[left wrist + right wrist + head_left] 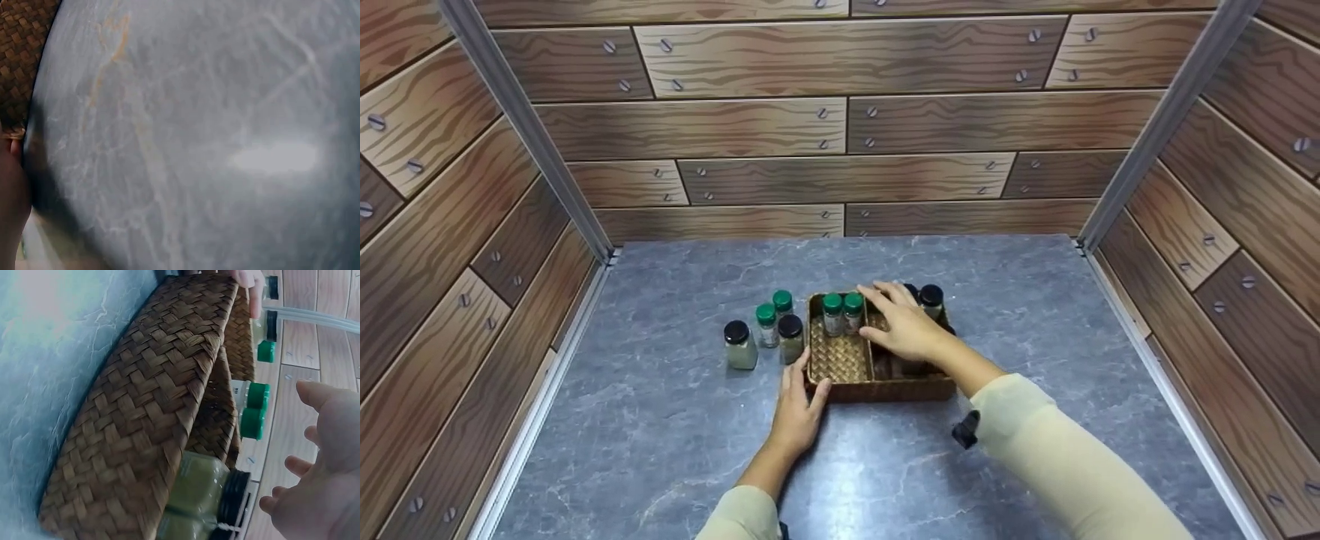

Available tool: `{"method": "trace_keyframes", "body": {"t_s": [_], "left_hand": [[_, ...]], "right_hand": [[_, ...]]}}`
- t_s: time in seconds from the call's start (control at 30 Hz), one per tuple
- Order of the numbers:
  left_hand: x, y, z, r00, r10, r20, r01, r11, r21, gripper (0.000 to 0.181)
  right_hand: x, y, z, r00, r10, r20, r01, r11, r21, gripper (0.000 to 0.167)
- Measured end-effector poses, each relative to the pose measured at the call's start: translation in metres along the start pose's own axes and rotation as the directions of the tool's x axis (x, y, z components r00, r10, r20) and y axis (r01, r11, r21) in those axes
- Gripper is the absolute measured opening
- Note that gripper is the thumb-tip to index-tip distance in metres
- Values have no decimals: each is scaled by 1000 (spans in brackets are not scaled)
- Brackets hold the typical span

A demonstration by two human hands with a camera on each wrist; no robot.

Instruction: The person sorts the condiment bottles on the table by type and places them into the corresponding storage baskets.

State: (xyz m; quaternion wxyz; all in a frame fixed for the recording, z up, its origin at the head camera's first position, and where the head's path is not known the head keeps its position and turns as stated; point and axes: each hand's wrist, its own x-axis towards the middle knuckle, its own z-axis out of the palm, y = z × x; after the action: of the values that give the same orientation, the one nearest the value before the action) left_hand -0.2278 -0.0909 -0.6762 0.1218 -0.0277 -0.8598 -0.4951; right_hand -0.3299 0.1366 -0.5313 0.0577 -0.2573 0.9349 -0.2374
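A brown woven basket (885,391) with dividers lies in the middle of the table. At its front left corner my left hand (797,412) holds the basket, thumb at the front rim and fingers along the left side. Two green-capped jars (841,313) stand at the back of the left compartment. Above the divider beside them hovers my right hand (911,328), fingers spread and holding nothing. Black-capped jars (931,300) stand in the basket's right part, partly hidden by this hand. The right wrist view shows jars with black lids (233,495) close to the basket's near wall.
Left of the basket stand two green-capped jars (766,324), a black-capped jar (790,337) against the basket's side, and a larger black-capped jar (740,349) farther out. The grey marbled table (660,435) is bounded by wood-patterned walls (840,124) with metal corner posts.
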Motion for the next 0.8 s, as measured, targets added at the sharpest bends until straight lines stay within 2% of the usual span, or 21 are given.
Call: {"method": "trace_keyframes", "body": {"t_s": [0.2, 0.5, 0.63, 0.8], "left_hand": [[-1, 11, -8, 999, 6, 36, -10, 992, 122, 67], [3, 31, -24, 998, 20, 63, -38, 950, 310, 62], [2, 35, -31, 996, 63, 64, -82, 928, 363, 60], [0, 33, -40, 992, 122, 20, -119, 907, 403, 59]], "right_hand": [[-18, 6, -11, 1000, 9, -12, -10, 999, -43, 79], [-43, 32, -22, 998, 51, -23, -51, 999, 2, 85], [-56, 46, -25, 996, 83, -38, -82, 996, 36, 91], [-70, 66, -22, 992, 117, -43, -111, 987, 117, 102]]}}
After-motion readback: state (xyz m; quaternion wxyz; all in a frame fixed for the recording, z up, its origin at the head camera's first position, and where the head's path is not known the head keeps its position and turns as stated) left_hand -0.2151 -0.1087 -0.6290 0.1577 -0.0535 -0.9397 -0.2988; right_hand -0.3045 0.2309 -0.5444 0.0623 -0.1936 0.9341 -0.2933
